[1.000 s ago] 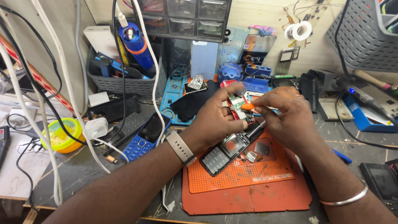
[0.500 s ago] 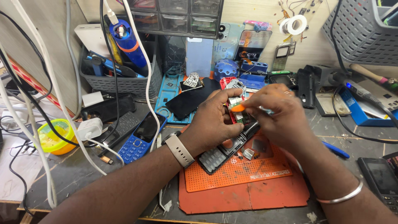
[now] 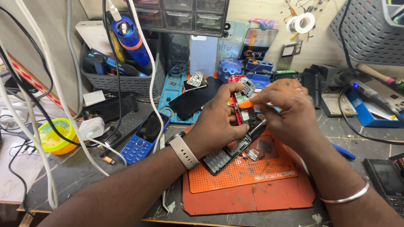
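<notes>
Left hand (image 3: 219, 126) grips a red-framed phone circuit board (image 3: 242, 105), held upright above the orange work mat (image 3: 244, 176). Right hand (image 3: 290, 113) pinches an orange-handled tool (image 3: 245, 103), its tip against the board. Black keypad phone housing (image 3: 229, 153) lies on the mat below; blue keypad phone (image 3: 143, 138) sits well left.

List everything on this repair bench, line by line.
circuit board: one, green in a red frame, held up
orange-handled tool: one, at the board
black keypad phone: one, on the mat
orange mat: one, bench centre
blue keypad phone: one, left of the mat
grey basket: one, back left
yellow bowl: one, far left
left hand: holds the board
right hand: holds the tool
</notes>
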